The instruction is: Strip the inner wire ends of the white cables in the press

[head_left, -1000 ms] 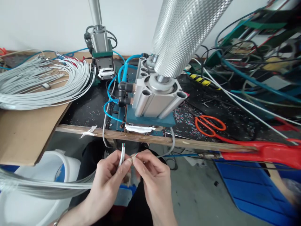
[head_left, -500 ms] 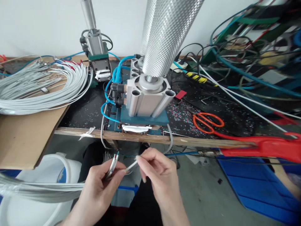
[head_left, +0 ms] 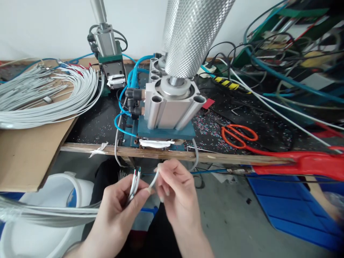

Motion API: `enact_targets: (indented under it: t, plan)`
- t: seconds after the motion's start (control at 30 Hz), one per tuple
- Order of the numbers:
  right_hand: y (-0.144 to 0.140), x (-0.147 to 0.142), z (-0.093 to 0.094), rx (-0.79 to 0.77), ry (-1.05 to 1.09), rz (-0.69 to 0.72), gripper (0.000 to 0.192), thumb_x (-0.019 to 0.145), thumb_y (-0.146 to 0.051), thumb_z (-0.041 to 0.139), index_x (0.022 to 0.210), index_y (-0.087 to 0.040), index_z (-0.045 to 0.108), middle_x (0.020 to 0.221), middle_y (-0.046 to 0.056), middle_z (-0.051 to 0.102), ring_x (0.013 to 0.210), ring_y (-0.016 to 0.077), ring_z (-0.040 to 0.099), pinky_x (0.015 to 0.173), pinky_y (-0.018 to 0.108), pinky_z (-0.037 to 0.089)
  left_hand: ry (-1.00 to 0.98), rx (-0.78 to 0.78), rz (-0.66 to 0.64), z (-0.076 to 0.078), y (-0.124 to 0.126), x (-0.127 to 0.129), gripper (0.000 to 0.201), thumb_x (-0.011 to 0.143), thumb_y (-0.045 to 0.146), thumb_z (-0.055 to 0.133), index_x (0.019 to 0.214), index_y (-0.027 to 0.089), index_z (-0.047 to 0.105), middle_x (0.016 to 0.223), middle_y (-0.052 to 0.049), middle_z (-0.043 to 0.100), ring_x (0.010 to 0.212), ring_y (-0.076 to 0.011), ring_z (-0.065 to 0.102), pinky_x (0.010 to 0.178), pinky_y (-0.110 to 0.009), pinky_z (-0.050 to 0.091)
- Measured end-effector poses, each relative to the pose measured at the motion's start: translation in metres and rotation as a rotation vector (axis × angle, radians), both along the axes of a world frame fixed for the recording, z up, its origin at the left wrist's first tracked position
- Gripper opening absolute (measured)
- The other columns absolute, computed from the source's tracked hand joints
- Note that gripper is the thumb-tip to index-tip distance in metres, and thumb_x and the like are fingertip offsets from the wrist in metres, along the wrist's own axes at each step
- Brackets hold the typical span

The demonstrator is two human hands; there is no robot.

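Fingers of the left hand are pressed together around a small bunch of thin grey cables, whose stripped ends show red and green cores just above the thumb. Right hand pinches one cable between thumb and forefinger, its other fingers curled loosely; this cable bends in a soft arc from the left thumb up to the right fingertips. Both hands sit below the wooden bench edge, directly in front of the pneumatic press, close to its white front slot but not touching it. From the left hand the bunch trails away leftwards over a white bucket. On the bench, a large coil of the same grey cables lies at the left on cardboard; orange scissors lie to the right of the press, and a tangle of hoses fills the far right. Judged from the curve it takes, each cable is light, limp and smooth-jacketed, so it will droop and slide unless gripped firmly; the bared cores look fine and easily bent, so the best hold is on the jacket just behind the stripped end.
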State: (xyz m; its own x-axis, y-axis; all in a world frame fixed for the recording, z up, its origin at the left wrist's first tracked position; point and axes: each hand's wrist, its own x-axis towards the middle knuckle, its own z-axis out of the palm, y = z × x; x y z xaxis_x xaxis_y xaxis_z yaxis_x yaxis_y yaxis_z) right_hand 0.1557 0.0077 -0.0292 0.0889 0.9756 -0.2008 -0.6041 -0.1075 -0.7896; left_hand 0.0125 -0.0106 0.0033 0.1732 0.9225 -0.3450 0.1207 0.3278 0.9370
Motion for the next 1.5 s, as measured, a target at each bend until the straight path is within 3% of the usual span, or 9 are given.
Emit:
enact_targets:
  t: [0.1, 0.23, 0.37, 0.57, 0.73, 0.83, 1.07, 1.4, 1.5]
  plan:
    - [-0.004, -0.015, -0.01, -0.041, 0.036, -0.076, 0.028, 0.086, -0.044, 0.08, 0.073, -0.021, 0.072, 0.05, -0.007, 0.047, 0.041, 0.0068, 0.039, 0.036, 0.017, 0.036, -0.025, 0.021, -0.004, -0.006, 0.004, 0.003, 0.034, 0.097, 0.047, 0.065, 0.083, 0.017, 0.071, 0.069, 0.001, 0.058, 0.054, -0.009, 0.027, 0.048, -0.025, 0.022]
    - [-0.011, -0.012, -0.016, -0.007, -0.099, -0.027, 0.019, 0.087, -0.039, 0.081, 0.08, -0.021, 0.08, 0.062, -0.003, 0.059, 0.042, 0.0062, 0.048, 0.037, 0.019, 0.037, -0.042, 0.027, 0.008, -0.01, 0.007, 0.003, 0.034, 0.098, 0.046, 0.066, 0.08, 0.017, 0.069, 0.063, 0.003, 0.053, 0.053, -0.0084, 0.027, 0.047, -0.024, 0.021]
    - [-0.013, -0.007, -0.013, 0.002, -0.114, -0.011, 0.017, 0.089, -0.04, 0.079, 0.086, -0.023, 0.082, 0.071, -0.001, 0.065, 0.042, 0.005, 0.047, 0.037, 0.019, 0.033, -0.053, 0.035, 0.017, -0.011, 0.007, 0.007, 0.036, 0.099, 0.047, 0.064, 0.079, 0.017, 0.066, 0.062, 0.005, 0.048, 0.055, -0.0086, 0.03, 0.048, -0.023, 0.023]
    - [-0.007, -0.008, -0.007, -0.165, -0.057, 0.004, 0.032, 0.081, -0.048, 0.085, 0.074, -0.019, 0.073, 0.054, -0.006, 0.047, 0.044, 0.0048, 0.031, 0.04, 0.02, 0.02, -0.055, 0.03, 0.019, -0.011, 0.009, 0.012, 0.037, 0.1, 0.048, 0.062, 0.079, 0.018, 0.057, 0.065, 0.006, 0.038, 0.055, -0.0085, 0.025, 0.048, -0.024, 0.022]
    - [0.007, -0.01, -0.003, -0.121, -0.033, -0.039, 0.032, 0.082, -0.047, 0.083, 0.073, -0.019, 0.071, 0.05, -0.009, 0.036, 0.045, 0.0049, 0.021, 0.043, 0.021, 0.015, -0.067, 0.032, 0.025, -0.006, 0.016, 0.013, 0.03, 0.101, 0.046, 0.061, 0.089, 0.019, 0.059, 0.07, 0.004, 0.043, 0.061, -0.0104, 0.033, 0.052, -0.024, 0.028]
    - [0.015, -0.009, -0.003, -0.115, -0.033, -0.077, 0.028, 0.081, -0.044, 0.083, 0.072, -0.02, 0.072, 0.051, -0.008, 0.038, 0.044, 0.0048, 0.021, 0.042, 0.021, 0.016, -0.018, 0.106, 0.045, -0.007, 0.021, 0.017, 0.027, 0.102, 0.041, 0.06, 0.087, 0.019, 0.06, 0.069, 0.005, 0.045, 0.058, -0.0098, 0.035, 0.051, -0.024, 0.028]
    - [0.024, -0.008, -0.002, -0.177, 0.01, -0.116, 0.023, 0.08, -0.039, 0.083, 0.068, -0.021, 0.074, 0.064, -0.002, 0.063, 0.048, 0.0068, 0.042, 0.044, 0.021, 0.031, 0.142, 0.277, 0.067, -0.016, 0.024, 0.027, 0.028, 0.102, 0.035, 0.061, 0.08, 0.019, 0.062, 0.068, 0.003, 0.057, 0.056, -0.0089, 0.047, 0.052, -0.021, 0.039]
    - [0.03, -0.01, 0.001, -0.135, -0.04, -0.135, 0.022, 0.084, -0.028, 0.078, 0.064, -0.02, 0.073, 0.062, -0.003, 0.065, 0.053, 0.0081, 0.055, 0.051, 0.021, 0.045, 0.2, 0.354, 0.132, -0.019, 0.025, 0.03, 0.022, 0.101, 0.031, 0.064, 0.082, 0.02, 0.067, 0.064, 0.003, 0.06, 0.051, -0.0099, 0.048, 0.049, -0.023, 0.039]
    - [0.029, -0.015, 0.0, -0.097, -0.064, -0.25, 0.022, 0.08, -0.025, 0.082, 0.062, -0.02, 0.07, 0.059, -0.004, 0.065, 0.05, 0.0079, 0.054, 0.05, 0.021, 0.047, 0.155, 0.421, 0.146, -0.022, 0.025, 0.032, 0.016, 0.1, 0.025, 0.066, 0.085, 0.022, 0.069, 0.065, 0.004, 0.061, 0.052, -0.0089, 0.047, 0.05, -0.022, 0.039]
